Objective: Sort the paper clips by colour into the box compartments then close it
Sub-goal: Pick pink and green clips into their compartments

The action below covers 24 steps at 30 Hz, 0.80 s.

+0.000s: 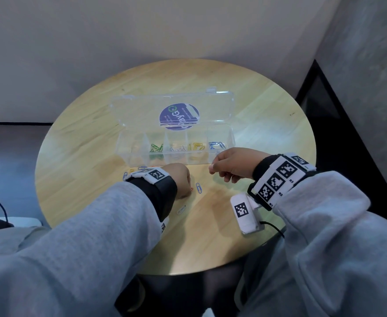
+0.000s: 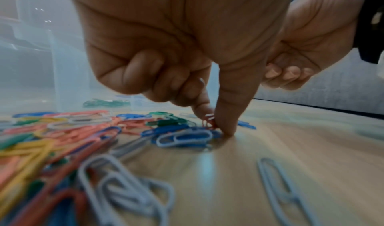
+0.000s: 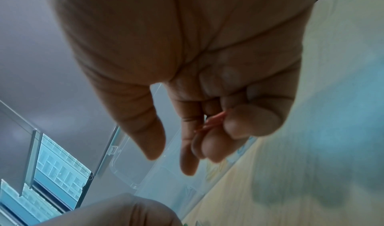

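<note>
Now left hand [image 2: 187, 48] pinching red paper clip [image 2: 208, 122] upright at pile's [image 2: 62, 139] right edge, thumb and forefinger clamping it. Right hand [image 3: 187, 65] curling around pink clips [image 3: 214, 121], hovering near open compartment box [image 1: 176, 154], which is lying just beyond both hands.

One clear box [image 1: 174, 143] sits open on the round table [image 1: 268, 106], split into five compartments. From its left end: the first holds clips I can't count, then green, pale, yellow and blue clusters, too tangled to number. In front of the box, two loose clips lie clear: one blue clip [image 1: 198, 187] and one white clip [image 1: 181, 209]. The mixed pile [image 2: 62, 131] left of them defies counting. Two hands work.
</note>
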Each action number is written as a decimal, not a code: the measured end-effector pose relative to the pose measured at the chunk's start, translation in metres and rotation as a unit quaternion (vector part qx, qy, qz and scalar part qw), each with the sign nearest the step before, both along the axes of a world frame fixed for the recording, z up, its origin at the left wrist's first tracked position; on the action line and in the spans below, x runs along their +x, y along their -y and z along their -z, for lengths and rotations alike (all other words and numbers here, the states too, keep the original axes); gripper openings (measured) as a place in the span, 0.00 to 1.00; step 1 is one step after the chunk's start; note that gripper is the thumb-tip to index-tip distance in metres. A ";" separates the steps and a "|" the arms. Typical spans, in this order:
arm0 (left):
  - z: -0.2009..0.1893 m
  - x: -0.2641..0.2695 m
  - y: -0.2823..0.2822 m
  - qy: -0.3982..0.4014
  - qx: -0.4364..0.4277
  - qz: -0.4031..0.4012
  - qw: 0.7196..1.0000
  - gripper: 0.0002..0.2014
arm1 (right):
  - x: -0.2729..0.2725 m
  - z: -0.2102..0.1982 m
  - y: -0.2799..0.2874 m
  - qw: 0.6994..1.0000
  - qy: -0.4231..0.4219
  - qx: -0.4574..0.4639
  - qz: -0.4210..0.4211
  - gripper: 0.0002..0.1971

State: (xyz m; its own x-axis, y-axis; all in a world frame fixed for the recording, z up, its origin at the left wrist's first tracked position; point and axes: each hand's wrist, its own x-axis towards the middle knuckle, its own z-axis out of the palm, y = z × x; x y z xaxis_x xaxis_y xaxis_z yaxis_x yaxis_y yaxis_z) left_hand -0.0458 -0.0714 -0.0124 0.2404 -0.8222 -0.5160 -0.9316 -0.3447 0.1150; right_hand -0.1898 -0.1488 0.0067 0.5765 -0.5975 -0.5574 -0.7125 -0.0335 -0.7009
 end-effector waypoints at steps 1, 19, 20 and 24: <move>-0.003 0.001 -0.001 -0.007 -0.008 -0.004 1.000 0.02 | 0.000 0.000 0.000 1.000 0.003 0.004 0.001 0.06; -0.042 0.092 -0.071 -0.481 -0.163 -0.417 0.754 0.11 | 0.031 0.002 -0.043 0.990 -0.095 -0.072 -0.070 0.10; -0.041 0.094 -0.074 -0.486 -0.162 -0.417 0.751 0.11 | 0.035 0.001 -0.047 0.990 -0.097 -0.077 -0.074 0.10; -0.034 0.106 -0.081 -0.492 -0.155 -0.376 0.770 0.12 | 0.057 0.000 -0.062 0.985 -0.109 -0.094 -0.090 0.06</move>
